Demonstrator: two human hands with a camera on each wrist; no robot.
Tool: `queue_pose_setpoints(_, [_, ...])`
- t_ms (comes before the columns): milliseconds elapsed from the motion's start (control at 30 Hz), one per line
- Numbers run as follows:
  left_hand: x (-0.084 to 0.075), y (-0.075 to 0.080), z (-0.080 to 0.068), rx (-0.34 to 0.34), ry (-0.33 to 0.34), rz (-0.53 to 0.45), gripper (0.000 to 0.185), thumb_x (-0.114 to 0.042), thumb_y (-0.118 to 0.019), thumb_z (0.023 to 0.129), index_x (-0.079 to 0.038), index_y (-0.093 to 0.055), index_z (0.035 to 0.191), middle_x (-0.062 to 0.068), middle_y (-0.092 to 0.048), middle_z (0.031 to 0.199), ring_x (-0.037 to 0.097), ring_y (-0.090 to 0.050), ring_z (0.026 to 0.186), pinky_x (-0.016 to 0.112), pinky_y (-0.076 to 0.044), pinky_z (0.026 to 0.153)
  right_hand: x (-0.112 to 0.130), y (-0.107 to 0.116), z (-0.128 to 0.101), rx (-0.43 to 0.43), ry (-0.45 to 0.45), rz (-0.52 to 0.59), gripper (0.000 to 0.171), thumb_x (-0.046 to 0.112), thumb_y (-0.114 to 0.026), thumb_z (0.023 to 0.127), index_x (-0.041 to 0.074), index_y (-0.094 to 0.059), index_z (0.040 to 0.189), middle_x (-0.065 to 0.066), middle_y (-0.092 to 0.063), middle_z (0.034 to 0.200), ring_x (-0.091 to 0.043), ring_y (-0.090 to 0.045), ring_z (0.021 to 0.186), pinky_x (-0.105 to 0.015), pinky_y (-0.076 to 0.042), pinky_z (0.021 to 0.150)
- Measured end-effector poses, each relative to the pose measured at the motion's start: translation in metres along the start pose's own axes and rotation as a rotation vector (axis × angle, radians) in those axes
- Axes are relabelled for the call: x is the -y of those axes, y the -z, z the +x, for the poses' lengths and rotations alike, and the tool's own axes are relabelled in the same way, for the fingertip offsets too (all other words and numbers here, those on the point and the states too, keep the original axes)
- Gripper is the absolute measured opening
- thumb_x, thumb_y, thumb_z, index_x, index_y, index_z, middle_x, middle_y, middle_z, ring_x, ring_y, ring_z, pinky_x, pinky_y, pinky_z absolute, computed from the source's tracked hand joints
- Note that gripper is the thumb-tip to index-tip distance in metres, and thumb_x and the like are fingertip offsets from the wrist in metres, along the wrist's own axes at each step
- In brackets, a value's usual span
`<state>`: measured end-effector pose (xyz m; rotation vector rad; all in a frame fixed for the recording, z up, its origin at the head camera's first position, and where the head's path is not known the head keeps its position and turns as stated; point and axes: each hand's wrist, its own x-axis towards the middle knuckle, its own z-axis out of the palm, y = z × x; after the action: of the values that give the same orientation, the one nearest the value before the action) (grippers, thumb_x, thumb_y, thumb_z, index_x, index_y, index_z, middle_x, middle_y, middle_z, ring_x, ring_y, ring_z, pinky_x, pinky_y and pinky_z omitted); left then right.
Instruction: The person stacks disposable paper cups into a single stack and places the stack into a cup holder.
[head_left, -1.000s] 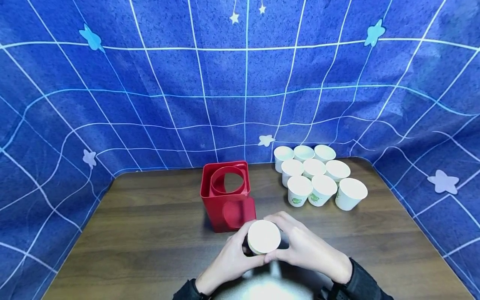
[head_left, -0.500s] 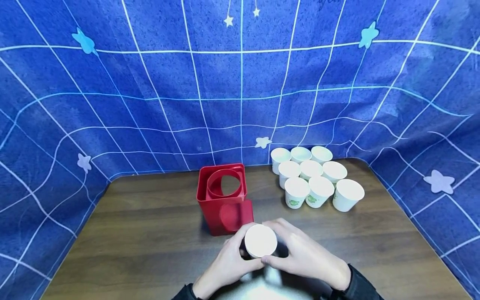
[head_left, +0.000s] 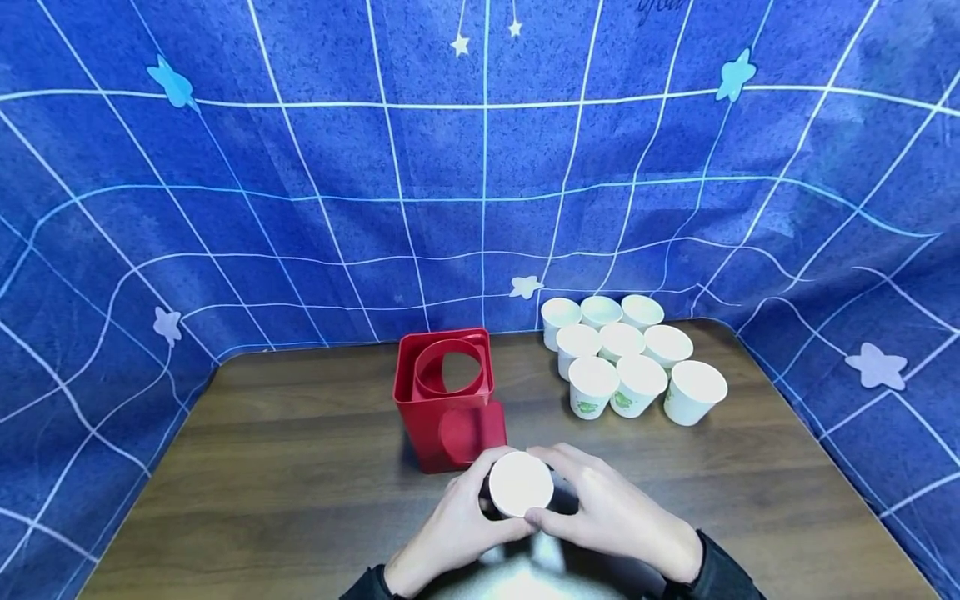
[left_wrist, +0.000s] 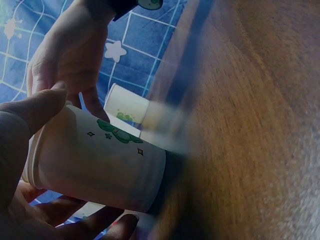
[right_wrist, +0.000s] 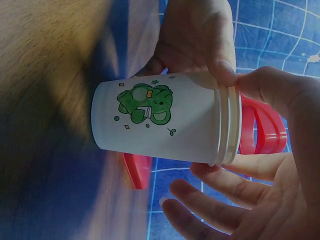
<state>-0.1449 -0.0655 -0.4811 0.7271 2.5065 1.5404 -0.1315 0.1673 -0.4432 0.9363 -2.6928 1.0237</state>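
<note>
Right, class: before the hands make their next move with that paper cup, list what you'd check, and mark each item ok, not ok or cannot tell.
1. Held cup gripped on both sides: left hand and right hand both curl round it. Ok.
2. One cup only: the right wrist view shows two rims stacked at the mouth, so it looks like nested cups. Not ok.
3. Cup bottom resting on the table: it appears to be in the wrist views. Ok.
4. Red holder upright, top ring open: ok.
5. Cluster of nine cups standing apart from the hands: ok.
6. Cup empty inside: cannot tell.
</note>
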Motion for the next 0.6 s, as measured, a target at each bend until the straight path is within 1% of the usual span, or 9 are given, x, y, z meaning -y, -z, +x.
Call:
queue_pose_setpoints(333, [0.0022, -0.001, 0.001, 0.008, 0.012, -0.005, 0.066, -0.046, -0.086, 0.081, -0.036, -0.052, 0.137, -0.01, -0.065, 0.124, 0.012, -0.061, 0.109, 0.027, -0.053, 0.087, -0.0001, -0.0006, -0.0004, 0.015, -0.049, 0.024, 0.055, 0.047, -0.076, 0.091, 0.018, -0.063, 0.135, 0.012, -0.065, 0.126, -0.003, -0.063, 0.114, -0.033, -0.057, 0.095])
queue_pose_setpoints(600, [0.0018, -0.0005, 0.0012, 0.014, 0.0, 0.002, 0.068, -0.047, -0.086, 0.082, -0.036, -0.052, 0.139, -0.012, -0.065, 0.126, 0.01, -0.061, 0.112, 0.03, -0.052, 0.093, 0.0005, -0.0009, -0.001, 0.026, -0.049, 0.024, 0.056, 0.047, -0.074, 0.093, 0.014, -0.061, 0.136, 0.008, -0.066, 0.129, -0.006, -0.064, 0.116, -0.035, -0.057, 0.096])
